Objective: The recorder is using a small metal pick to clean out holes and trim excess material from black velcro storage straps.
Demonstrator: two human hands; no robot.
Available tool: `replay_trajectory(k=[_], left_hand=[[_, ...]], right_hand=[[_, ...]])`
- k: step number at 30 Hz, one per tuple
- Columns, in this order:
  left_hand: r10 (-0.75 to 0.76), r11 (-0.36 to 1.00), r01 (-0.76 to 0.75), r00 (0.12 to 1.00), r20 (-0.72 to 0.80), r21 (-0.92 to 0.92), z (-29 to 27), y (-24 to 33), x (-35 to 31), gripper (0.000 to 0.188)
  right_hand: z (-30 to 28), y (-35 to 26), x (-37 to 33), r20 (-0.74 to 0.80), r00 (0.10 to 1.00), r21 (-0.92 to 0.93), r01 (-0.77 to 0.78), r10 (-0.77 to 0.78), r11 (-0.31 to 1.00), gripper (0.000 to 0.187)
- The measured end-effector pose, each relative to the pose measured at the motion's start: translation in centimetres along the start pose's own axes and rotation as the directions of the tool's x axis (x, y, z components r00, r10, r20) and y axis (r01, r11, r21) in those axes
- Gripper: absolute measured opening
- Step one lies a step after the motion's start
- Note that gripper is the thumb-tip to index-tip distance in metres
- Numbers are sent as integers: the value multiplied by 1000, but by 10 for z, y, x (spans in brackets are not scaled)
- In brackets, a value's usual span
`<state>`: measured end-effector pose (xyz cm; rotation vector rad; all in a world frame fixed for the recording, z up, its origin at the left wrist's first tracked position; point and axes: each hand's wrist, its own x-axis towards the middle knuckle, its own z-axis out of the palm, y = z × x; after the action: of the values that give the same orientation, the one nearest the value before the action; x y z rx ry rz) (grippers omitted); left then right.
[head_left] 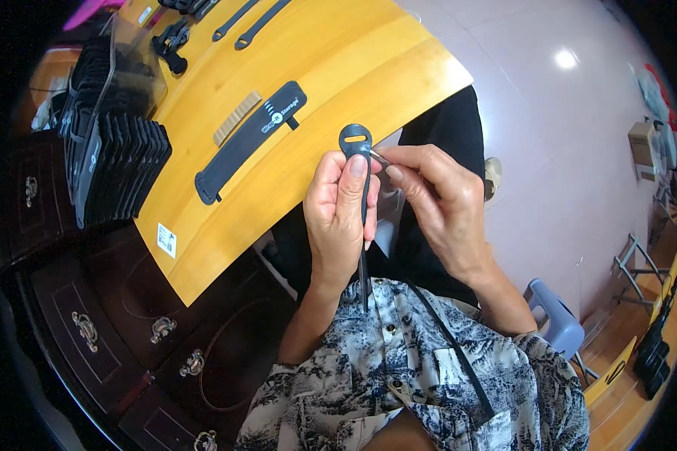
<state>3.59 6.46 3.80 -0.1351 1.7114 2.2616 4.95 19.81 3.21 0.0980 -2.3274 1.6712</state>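
In front of my chest, my left hand (335, 214) grips a black strap (351, 130) with a rounded, slotted head. Its thumb presses on the strap just below the slot, and the tail hangs down past the palm toward the shirt. My right hand (447, 199) pinches a thin, shiny metal tool (379, 157) between thumb and fingers. That tool's tip meets the strap's edge by the left thumb; its full shape is hidden in the fingers. A wide black band (237, 154) with white print lies on the yellow table (338, 83), beside a small ribbed tan strip (237, 118).
Stacked black straps (124, 169) stand by a clear plastic box (135, 68) at the table's left. Two loose straps (259, 26) and a black clip-like piece (171, 49) lie farther back. Dark drawers (75, 301) are below left; a blue-grey stool (557, 319) stands right.
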Motion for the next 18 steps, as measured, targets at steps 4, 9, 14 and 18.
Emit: replay_trajectory(k=[4, 9, 14, 18], left_hand=[[94, 976, -84, 995, -40, 202, -2, -6, 0, 23], [293, 745, -449, 885, 362, 494, 13, -31, -39, 26], [-161, 981, 167, 984, 70, -97, -4, -15, -30, 26], [-266, 923, 299, 951, 159, -242, -8, -1, -14, 35]], right_hand=[[-2, 1, -2, 39, 999, 52, -30, 28, 998, 20], [-27, 34, 25, -252, 968, -283, -54, -20, 958, 22], [-48, -3, 22, -65, 976, -13, -208, 207, 978, 19], [-34, -8, 1, 61, 971, 95, -236, 230, 967, 19]])
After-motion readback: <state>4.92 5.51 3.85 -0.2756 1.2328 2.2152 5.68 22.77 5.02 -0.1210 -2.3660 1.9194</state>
